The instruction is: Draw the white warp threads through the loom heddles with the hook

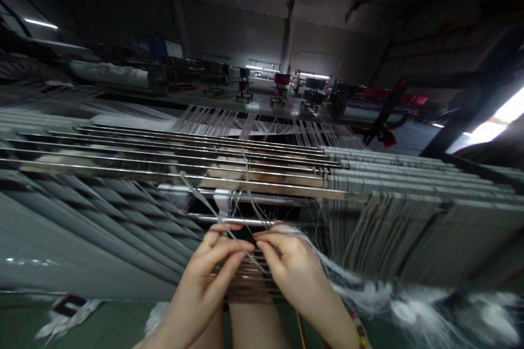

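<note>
My left hand [207,270] is closed in a pinch, thumb against forefinger, at a thin flat grey heddle [202,199] that slants down from the metal rails. Facing it, almost touching fingertips, my right hand [297,264] also pinches. What it grips looks like a fine thread, though the fingertips hide most of it. Loose white yarns [339,270] trail from behind my right hand toward the lower right. Several long metal heddle rails [262,184] cross above both hands.
Dense grey heddles crowd the rails at left [102,229] and right [388,234]. A metal rod [257,221] runs just behind my fingers. White yarn waste [409,311] lies at lower right. Warp threads [213,120] stretch beyond the rails; stands and beams fill the dim hall.
</note>
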Demonstrator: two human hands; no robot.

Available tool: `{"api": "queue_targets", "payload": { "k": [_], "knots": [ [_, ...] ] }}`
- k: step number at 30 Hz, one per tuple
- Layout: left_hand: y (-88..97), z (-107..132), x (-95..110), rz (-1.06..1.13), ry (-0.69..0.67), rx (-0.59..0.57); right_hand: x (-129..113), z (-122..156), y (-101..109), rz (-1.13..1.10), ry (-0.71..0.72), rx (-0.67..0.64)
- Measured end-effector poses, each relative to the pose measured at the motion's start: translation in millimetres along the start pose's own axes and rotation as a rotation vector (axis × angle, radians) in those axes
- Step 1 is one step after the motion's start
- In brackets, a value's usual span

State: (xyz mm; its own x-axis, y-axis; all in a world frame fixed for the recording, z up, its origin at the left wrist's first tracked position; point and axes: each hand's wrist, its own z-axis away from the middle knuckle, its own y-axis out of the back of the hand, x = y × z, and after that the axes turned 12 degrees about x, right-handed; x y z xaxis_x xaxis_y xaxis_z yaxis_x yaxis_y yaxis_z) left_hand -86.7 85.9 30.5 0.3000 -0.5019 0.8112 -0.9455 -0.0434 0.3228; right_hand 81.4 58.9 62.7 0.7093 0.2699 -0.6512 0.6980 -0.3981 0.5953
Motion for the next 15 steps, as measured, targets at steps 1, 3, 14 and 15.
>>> {"api": "queue_targets", "payload": {
  "k": [1,3,14,15],
  "knots": [
    [-1.3,1.5,2.1,-0.036,-0.056,-0.031,-0.1,-1.0,0.1,-0.013,-0.001,-0.007],
    [-5.0,3.8,1.7,-0.093,-0.087,-0.118,0.6,-2.2,1.1,-0.043,-0.015,-0.002],
    [-45.5,78.4,-26.6,-0.294,-0.242,0.032,27.8,70.5,50.0,-0.949,-0.301,0.057],
    [-57.7,92.5,-27.8,-0.366,-0.195,-0.149,33.0,82.8,61.0,-0.981,-0.338,0.003]
  ]
}}
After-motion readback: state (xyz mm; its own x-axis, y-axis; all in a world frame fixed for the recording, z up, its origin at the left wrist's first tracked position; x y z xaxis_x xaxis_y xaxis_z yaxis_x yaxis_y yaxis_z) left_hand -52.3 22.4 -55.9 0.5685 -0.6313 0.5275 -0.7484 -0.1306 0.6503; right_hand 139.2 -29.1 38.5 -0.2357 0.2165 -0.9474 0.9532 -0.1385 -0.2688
